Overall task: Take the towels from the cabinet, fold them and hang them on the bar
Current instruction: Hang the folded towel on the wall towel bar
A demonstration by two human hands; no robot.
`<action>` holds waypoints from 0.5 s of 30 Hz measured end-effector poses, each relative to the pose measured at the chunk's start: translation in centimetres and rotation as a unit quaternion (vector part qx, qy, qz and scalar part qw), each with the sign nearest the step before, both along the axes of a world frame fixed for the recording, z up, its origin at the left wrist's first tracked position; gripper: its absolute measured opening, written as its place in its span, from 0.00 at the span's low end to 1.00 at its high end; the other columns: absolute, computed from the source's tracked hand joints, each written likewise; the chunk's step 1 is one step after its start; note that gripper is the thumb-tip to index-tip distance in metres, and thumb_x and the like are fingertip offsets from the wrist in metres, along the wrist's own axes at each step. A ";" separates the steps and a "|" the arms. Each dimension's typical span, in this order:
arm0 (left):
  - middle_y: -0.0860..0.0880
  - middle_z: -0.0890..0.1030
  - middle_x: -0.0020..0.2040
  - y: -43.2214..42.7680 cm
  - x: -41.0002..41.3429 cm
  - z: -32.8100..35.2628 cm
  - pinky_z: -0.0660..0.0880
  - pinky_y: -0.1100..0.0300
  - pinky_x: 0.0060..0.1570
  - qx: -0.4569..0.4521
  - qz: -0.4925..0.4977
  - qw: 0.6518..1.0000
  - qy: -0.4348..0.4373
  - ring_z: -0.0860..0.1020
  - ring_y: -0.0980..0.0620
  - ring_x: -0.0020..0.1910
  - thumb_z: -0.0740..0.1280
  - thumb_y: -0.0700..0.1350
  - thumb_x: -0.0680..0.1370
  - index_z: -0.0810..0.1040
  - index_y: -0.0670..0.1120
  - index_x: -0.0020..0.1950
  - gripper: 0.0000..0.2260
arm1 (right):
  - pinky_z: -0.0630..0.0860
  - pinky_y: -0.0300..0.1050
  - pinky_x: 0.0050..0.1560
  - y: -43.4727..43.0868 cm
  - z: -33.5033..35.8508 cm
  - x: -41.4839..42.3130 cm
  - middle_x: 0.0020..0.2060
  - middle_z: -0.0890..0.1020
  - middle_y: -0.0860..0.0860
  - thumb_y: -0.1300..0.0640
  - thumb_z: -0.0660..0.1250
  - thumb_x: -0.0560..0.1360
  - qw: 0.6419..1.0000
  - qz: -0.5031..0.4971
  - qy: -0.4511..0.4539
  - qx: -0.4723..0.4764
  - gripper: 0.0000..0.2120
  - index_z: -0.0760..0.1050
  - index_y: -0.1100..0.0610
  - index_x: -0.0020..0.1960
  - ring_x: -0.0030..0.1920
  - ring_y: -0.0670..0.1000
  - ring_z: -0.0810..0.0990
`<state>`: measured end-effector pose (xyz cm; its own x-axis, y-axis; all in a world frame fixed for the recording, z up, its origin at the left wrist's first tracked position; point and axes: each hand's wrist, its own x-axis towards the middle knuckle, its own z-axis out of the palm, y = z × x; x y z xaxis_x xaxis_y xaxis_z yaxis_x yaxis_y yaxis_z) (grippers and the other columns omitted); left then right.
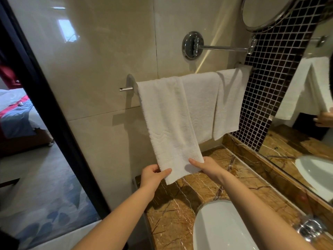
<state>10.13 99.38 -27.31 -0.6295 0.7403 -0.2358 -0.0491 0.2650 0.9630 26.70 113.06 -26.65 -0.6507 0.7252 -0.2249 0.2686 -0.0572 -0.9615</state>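
Over the marble desk (182,201), three towels hang on the bar (126,89). My left hand (152,175) and right hand (207,167) pinch the nearest towel (167,123)'s lower corners; I judge only straightening remains.

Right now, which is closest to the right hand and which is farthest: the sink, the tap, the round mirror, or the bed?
From the right hand, in the head view:
1. Sink, just below it, set in the counter.
2. Tap, lower right, past the sink.
3. Round mirror, high up on the right, on its wall arm.
4. Bed, far left, out in the next room.
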 end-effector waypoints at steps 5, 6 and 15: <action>0.48 0.84 0.45 -0.1 0.1 -0.1 0.80 0.55 0.44 -0.006 0.002 1.000 0.003 0.83 0.50 0.43 0.75 0.43 0.70 0.82 0.44 0.50 0.10 | 0.72 0.52 0.65 0.0 -0.1 0.1 0.49 0.80 0.51 0.46 0.68 0.72 1.000 -0.004 -0.007 -0.009 0.12 0.75 0.54 0.49 0.55 0.54 0.78; 0.48 0.84 0.45 -0.2 0.2 -0.2 0.81 0.54 0.44 -0.008 0.000 1.000 0.004 0.83 0.49 0.43 0.75 0.43 0.70 0.82 0.45 0.50 0.10 | 0.71 0.52 0.65 0.0 -0.2 0.2 0.50 0.80 0.50 0.46 0.68 0.73 1.000 -0.005 -0.008 -0.012 0.13 0.75 0.54 0.50 0.56 0.53 0.77; 0.49 0.84 0.47 -0.4 0.3 -0.4 0.78 0.52 0.52 -0.018 -0.005 1.000 -0.001 0.81 0.50 0.47 0.74 0.47 0.71 0.82 0.46 0.50 0.09 | 0.70 0.52 0.66 -0.4 -0.8 0.2 0.59 0.76 0.54 0.32 0.63 0.64 0.997 -0.054 0.016 -0.045 0.38 0.73 0.61 0.60 0.60 0.55 0.74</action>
<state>10.45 98.95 -27.71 -0.6216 0.7376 -0.2636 -0.0483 0.2997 0.9528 26.94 112.63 -27.49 -0.5778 0.7696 -0.2720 0.2256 -0.1697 -0.9593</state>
